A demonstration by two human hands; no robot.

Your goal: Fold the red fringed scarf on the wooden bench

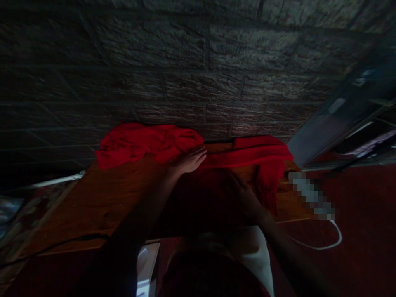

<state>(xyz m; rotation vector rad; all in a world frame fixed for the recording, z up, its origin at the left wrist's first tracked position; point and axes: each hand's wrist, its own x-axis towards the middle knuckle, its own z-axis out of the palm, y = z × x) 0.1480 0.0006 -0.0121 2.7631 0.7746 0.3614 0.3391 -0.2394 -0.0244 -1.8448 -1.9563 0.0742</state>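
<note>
A long red scarf [262, 152] with a fringed end lies over the right part of a wooden table. More red cloth [133, 142] is heaped in loose folds at the back left; I cannot tell if it is the same piece. My left hand [192, 160] rests flat beside the bunched cloth, its fingers stretched to the right and touching red fabric. My right hand [243, 189] is in deep shadow, with fingers extended over a dark red area [207, 192] between both hands. That area looks like spread cloth, but the dimness hides its edges.
The wooden table [102, 202] stands against a stone-block wall [185, 86]. At its right edge is a blurred-out pale object [311, 196] with a white cable [337, 239]. A black cable [77, 238] crosses the front left. A grey metal frame [321, 123] rises at the right.
</note>
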